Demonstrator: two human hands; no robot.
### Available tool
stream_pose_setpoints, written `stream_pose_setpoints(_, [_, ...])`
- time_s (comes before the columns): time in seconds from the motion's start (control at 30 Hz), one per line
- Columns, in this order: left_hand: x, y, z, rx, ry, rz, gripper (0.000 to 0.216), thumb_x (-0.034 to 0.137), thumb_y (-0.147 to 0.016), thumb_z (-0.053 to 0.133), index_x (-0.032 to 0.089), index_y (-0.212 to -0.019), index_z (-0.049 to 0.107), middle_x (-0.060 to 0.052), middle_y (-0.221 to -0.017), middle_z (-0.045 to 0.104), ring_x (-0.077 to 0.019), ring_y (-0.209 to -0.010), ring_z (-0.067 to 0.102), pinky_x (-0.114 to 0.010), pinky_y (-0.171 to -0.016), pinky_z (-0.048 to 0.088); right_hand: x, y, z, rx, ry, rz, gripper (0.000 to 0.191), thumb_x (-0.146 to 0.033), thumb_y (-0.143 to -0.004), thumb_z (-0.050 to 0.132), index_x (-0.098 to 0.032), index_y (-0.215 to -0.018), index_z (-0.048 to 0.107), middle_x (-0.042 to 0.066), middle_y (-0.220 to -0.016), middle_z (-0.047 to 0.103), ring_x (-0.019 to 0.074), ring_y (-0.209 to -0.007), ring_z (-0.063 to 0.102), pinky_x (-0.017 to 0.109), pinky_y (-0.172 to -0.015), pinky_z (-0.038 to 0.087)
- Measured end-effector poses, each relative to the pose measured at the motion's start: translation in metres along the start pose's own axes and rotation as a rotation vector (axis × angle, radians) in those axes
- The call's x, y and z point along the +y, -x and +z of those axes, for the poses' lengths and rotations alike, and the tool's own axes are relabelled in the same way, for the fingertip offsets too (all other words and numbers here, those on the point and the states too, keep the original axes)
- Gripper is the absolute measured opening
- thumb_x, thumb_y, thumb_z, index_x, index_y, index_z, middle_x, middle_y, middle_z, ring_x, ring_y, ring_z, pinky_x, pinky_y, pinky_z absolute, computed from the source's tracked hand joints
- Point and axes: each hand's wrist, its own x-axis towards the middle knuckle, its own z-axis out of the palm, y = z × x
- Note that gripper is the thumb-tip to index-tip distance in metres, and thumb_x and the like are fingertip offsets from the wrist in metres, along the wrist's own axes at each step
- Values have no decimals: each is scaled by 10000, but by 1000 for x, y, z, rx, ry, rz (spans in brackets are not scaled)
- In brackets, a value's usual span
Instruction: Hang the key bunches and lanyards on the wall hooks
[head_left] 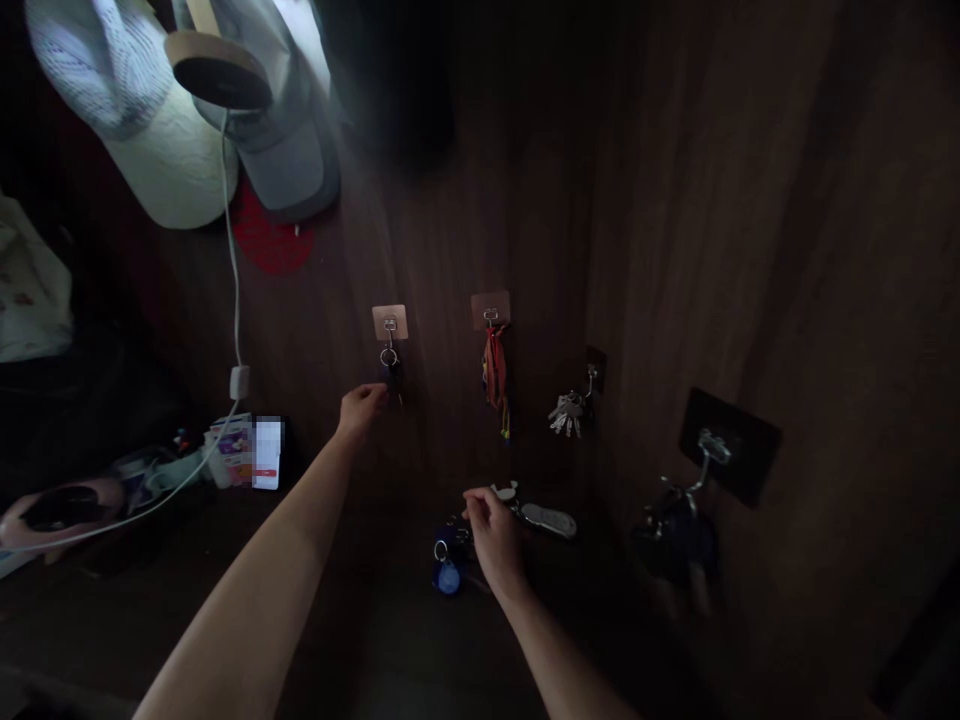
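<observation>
My left hand (364,408) reaches to the back panel with its fingers pinched together. Its fingertips are at a dark key set (391,376), which hangs by a metal ring from a wall hook (390,323). Lower and to the right, my right hand (495,540) has its thumb and fingers closed at the top of a bunch of keys with a round blue tag (448,577). Whether that bunch hangs or rests on the shelf, I cannot tell. Just behind the right hand, a silver-grey elongated item (547,520) lies on the dark shelf.
Red and yellow cords (495,370) hang from a middle hook, silver keys (568,412) from a corner hook. A right-wall hook (712,448) carries a dark bundle. Caps (289,150), a round lamp (217,72) and its white cable (231,240) hang left, above a lit phone (267,450).
</observation>
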Motion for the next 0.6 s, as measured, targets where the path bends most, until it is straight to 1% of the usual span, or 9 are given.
stream_pose_setpoints(0.2, [-30,30,-2,-67,-33,-47,296,396,-585,647,143,-739,653,-30,-675,638,-128,-647,576,-216,-551,388,4,-1,1,-27,29,8,237,-361,-795,438,-209,-794,620,27,-636,651,204,-652,633,301,-637,455])
stream_pose_setpoints(0.3, [-47,52,0,-109,-51,-73,302,404,-589,642,145,-744,656,-26,-676,636,-127,-632,570,-220,-545,392,5,-1,2,-31,29,22,243,-367,-794,429,-214,-796,617,23,-628,652,203,-653,633,297,-625,460])
stream_pose_setpoints(0.37, [-59,69,0,-138,-70,-95,293,406,-583,648,142,-711,656,-17,-628,618,-125,-589,551,-222,-522,382,6,-1,3,-38,29,31,246,-372,-788,428,-213,-785,615,23,-626,653,200,-644,631,289,-607,457])
stream_pose_setpoints(0.4, [-65,78,-1,-150,-79,-104,290,407,-577,652,140,-691,655,-15,-609,611,-126,-574,544,-225,-515,381,7,-1,3,-39,31,31,245,-372,-784,429,-212,-778,614,23,-630,654,199,-640,630,287,-603,455])
stream_pose_setpoints(0.5, [-80,100,-9,-208,-110,-106,300,425,-615,628,152,-736,659,-17,-663,627,-137,-637,566,-232,-563,408,7,-1,3,-42,57,21,237,-357,-781,430,-212,-782,616,23,-651,661,198,-646,631,286,-611,448])
stream_pose_setpoints(0.6, [-92,113,-19,-226,-139,-105,322,446,-620,623,152,-748,652,-23,-687,636,-150,-669,579,-239,-584,417,7,-1,3,-50,91,19,235,-346,-785,424,-210,-788,615,25,-655,659,198,-656,633,288,-629,443])
